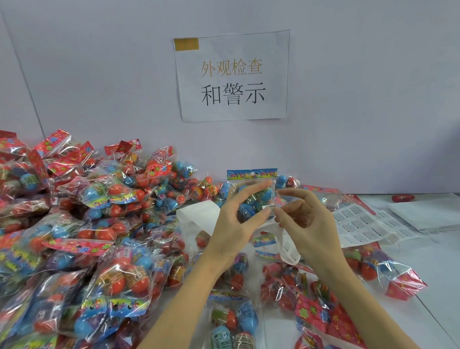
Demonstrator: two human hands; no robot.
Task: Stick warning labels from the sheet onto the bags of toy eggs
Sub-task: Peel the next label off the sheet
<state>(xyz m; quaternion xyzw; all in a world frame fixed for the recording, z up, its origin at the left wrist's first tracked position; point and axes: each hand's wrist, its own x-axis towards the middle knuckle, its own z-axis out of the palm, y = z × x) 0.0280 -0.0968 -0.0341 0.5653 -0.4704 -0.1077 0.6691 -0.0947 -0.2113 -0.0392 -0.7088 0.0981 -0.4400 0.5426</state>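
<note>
My left hand [236, 221] holds up a clear bag of toy eggs [253, 197] with a blue header card, thumb in front and fingers behind. A small white warning label [268, 207] sits on the front of the bag by my left thumb tip. My right hand [305, 223] is just right of the bag, one fingertip touching the label's edge and the index finger raised. Its lower fingers curl round a bent strip of labels [287, 248] that hangs below it. The label sheet [357, 226] lies flat on the table to the right.
A big heap of bagged toy eggs [81, 233] fills the left half of the table, and more bags [308, 297] lie under my forearms. White backing paper [199, 215] lies behind my left hand. A paper sign [232, 76] hangs on the wall.
</note>
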